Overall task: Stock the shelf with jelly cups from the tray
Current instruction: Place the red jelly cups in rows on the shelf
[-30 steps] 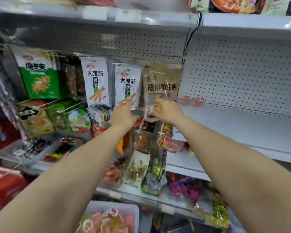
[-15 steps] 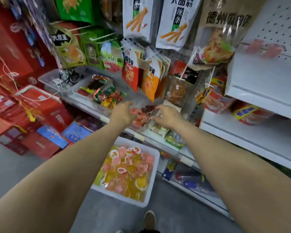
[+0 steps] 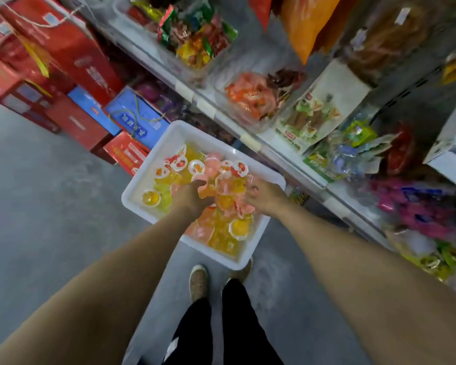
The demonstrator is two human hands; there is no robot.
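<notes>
Tray (image 3: 132,198): white, on floor, at 12 o'clock from shoes (image 3: 198,281).
Left hand (image 3: 191,197): fingers curled into jelly cups (image 3: 223,204); grip cannot be told.
Right hand (image 3: 265,197): likewise, at 3 o'clock.

- On the blue box (image 3: 137,115) just left of the white tray (image 3: 132,196) I see white Chinese characters, upside down and too blurred for me to read.
- The red boxes (image 3: 71,48) beyond the blue box carry pale labels I cannot read.
- The snack packets (image 3: 308,119) on the shelf right of the tray show print I cannot make out.

1 white tray (image 3: 140,189), 2 hands, 2 shoes, 2 blue boxes; jelly cups (image 3: 238,229) too heaped to count.
</notes>
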